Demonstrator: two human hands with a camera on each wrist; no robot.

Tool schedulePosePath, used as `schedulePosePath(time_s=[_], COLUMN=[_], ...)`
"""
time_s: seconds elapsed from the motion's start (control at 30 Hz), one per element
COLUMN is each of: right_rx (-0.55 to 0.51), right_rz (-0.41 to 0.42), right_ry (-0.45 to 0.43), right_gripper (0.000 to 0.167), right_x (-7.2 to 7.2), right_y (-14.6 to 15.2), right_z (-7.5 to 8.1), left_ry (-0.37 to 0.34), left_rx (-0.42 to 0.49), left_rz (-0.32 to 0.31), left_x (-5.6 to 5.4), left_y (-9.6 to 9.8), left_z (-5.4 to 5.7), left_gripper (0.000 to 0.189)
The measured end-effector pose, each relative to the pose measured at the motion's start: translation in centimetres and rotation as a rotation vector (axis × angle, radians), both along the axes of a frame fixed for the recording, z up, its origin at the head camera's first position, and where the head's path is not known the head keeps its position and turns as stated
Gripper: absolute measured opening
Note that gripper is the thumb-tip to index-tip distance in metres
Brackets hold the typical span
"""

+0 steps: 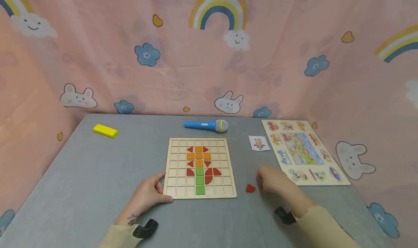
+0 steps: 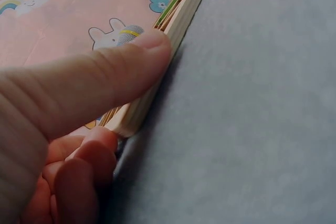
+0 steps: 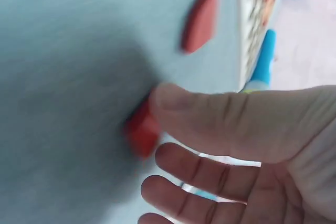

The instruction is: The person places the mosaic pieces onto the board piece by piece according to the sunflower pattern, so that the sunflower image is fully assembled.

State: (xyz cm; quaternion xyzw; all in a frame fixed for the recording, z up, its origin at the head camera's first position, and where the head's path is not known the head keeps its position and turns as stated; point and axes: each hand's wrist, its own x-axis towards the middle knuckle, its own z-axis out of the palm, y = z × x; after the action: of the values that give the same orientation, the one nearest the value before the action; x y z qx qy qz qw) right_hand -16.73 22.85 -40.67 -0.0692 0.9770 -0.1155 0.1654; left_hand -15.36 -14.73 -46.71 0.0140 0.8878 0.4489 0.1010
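Note:
A light wooden grid board (image 1: pixel 183 191) lies flat at the middle of the table, bearing red, orange and green pieces in a flower-like figure. My left hand (image 1: pixel 147 191) grips its near left corner, the thumb (image 2: pixel 126 72) along the near edge and the fingers curled at the side. Right of the board my right hand (image 1: pixel 272 179) is low over the table. In the right wrist view, a blurred red piece (image 3: pixel 143 132) is at its thumb and fingertips, pinched there. Another red piece (image 1: pixel 250 188), rounded on one side, lies between this hand and the board.
Beyond the board lies a blue toy microphone (image 1: pixel 204 125). A small picture card (image 1: pixel 259 143) is at the board's right, and a wooden picture puzzle (image 1: pixel 274 127) lies farther right. A yellow block (image 1: pixel 105 130) sits far left. A patterned pink cloth (image 1: pixel 176 84) hangs behind the table.

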Motion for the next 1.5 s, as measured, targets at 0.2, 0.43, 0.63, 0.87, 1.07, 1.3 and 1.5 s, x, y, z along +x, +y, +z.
schedulePosePath(time_s=[0.2, 0.43, 0.63, 0.87, 1.07, 1.3, 1.5], right_rx=[0.022, -0.045, -0.182, -0.330, -0.333, -0.203, -0.121], right_rz=[0.036, 0.037, 0.087, 0.240, 0.335, 0.370, 0.360], right_ry=[-0.018, -0.032, 0.030, 0.018, 0.023, 0.036, 0.051], right_gripper=[0.027, 0.024, 0.016, 0.012, 0.010, 0.008, 0.008], right_x=[0.5, -0.7, -3.4, -5.3, -6.1, -6.3, -6.2], right_y=[1.6, 0.9, -4.1, -12.7, -17.6, -19.7, -20.2], right_z=[-0.7, -0.3, 1.2, 1.5, 0.5, -0.7, -1.1], left_ry=[-0.001, -0.016, -0.007, -0.006, 0.000, 0.002, 0.005], left_rx=[0.002, 0.004, 0.007, 0.006, 0.013, 0.020, 0.015], left_rz=[0.009, 0.018, 0.018, 0.012, -0.004, -0.013, -0.010], left_x=[-0.1, 0.0, 0.0, 0.0, 0.0, -0.1, -0.2], left_y=[-0.1, -0.1, 0.0, 0.1, 0.0, -0.1, -0.2], left_z=[0.0, -0.3, -0.3, -0.1, -0.1, -0.1, -0.2], left_gripper=[0.098, 0.097, 0.097, 0.097, 0.095, 0.095, 0.096])
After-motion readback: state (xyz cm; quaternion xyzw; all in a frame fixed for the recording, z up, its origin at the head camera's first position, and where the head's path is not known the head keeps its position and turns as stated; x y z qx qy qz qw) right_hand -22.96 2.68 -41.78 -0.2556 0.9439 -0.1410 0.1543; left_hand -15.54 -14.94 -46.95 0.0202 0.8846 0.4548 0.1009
